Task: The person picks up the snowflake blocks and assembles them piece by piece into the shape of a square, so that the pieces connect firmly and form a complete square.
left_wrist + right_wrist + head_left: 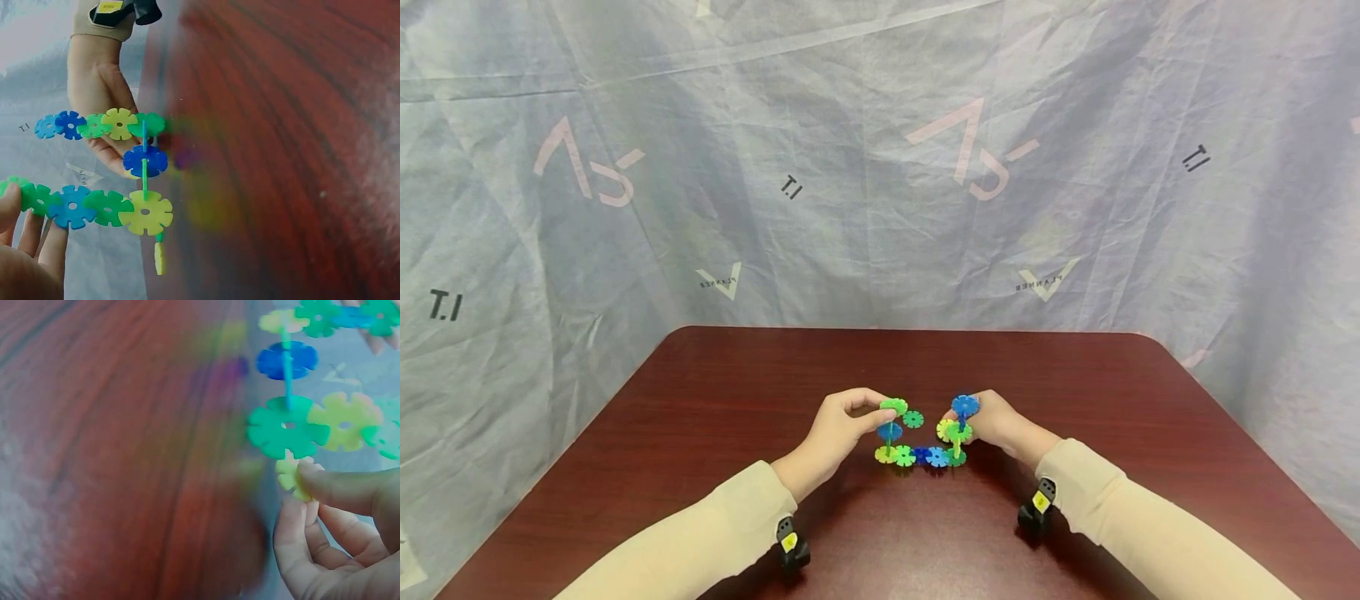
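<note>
Both hands hold a U-shaped build of flower-shaped interlocking discs, its blue disc (937, 457) in the bottom row. My left hand (838, 433) pinches the bright green disc (895, 407) at the top of the left upright between thumb and fingers. Around the right upright's lower part is my right hand (996, 419); its thumb and fingertips pinch a small yellow disc (291, 478) beside a larger green disc (287, 427). A blue disc (965, 406) tops that right upright. In the left wrist view, the left upright's yellow corner disc (146, 212) joins the row edge-on.
The dark red wooden table (760, 367) spreads out beneath both hands. Behind its far edge hangs a grey printed cloth (865, 208). Black wrist cameras (792, 546) hang below both sleeves. The table reflects the discs' colours.
</note>
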`<move>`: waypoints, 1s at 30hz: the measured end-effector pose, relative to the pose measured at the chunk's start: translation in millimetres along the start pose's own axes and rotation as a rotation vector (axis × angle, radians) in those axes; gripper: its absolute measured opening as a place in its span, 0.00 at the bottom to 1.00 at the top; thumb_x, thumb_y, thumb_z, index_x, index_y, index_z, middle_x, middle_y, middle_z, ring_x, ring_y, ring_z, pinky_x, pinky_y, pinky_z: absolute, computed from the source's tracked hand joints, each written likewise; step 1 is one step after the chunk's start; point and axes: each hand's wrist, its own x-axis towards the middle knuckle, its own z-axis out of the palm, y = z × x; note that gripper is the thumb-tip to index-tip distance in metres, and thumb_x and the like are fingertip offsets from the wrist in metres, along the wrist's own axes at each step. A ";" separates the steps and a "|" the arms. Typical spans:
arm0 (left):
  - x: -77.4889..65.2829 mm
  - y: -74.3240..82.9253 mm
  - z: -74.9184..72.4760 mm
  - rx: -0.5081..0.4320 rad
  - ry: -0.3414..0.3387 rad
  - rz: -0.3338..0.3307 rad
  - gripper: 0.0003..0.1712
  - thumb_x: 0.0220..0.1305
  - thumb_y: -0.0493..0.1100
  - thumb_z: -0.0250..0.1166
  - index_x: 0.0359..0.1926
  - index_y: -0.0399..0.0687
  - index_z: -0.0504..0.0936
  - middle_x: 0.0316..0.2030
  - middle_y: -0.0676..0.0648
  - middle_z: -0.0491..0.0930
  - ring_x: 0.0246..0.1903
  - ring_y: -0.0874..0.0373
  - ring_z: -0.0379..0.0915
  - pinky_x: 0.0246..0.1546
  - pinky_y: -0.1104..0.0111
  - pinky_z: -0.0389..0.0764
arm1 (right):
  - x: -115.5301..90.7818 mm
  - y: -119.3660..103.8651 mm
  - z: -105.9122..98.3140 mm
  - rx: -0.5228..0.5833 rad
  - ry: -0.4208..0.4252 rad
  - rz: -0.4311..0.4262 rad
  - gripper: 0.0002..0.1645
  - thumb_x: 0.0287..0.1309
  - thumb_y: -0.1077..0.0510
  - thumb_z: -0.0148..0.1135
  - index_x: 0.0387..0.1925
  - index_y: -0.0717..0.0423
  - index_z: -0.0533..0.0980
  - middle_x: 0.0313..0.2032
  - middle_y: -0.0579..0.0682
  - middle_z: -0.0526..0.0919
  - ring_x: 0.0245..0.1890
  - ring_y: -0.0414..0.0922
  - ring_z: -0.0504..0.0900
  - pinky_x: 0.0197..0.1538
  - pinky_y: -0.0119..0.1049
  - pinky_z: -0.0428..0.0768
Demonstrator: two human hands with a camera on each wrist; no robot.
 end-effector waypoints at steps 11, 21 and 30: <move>-3.8 -6.6 -1.0 -0.022 0.056 0.033 0.10 0.61 0.42 0.69 0.40 0.40 0.85 0.37 0.48 0.86 0.40 0.61 0.79 0.50 0.56 0.80 | -6.7 -28.4 -9.9 0.347 -0.110 -0.023 0.19 0.61 0.66 0.61 0.54 0.69 0.76 0.43 0.57 0.85 0.37 0.47 0.87 0.46 0.39 0.83; -6.1 -5.4 -3.3 0.154 0.083 0.127 0.10 0.60 0.48 0.69 0.40 0.50 0.87 0.41 0.50 0.86 0.45 0.57 0.80 0.46 0.65 0.81 | -21.2 -51.2 -11.3 0.292 -0.196 -0.121 0.21 0.61 0.54 0.65 0.50 0.66 0.80 0.32 0.51 0.86 0.35 0.48 0.87 0.57 0.48 0.77; -8.0 -3.4 -3.7 0.188 0.080 0.122 0.09 0.61 0.49 0.68 0.40 0.53 0.88 0.41 0.51 0.87 0.45 0.58 0.80 0.46 0.65 0.81 | -26.7 -66.0 -6.5 0.261 -0.264 -0.120 0.22 0.59 0.54 0.67 0.49 0.67 0.80 0.37 0.55 0.88 0.32 0.47 0.88 0.53 0.47 0.81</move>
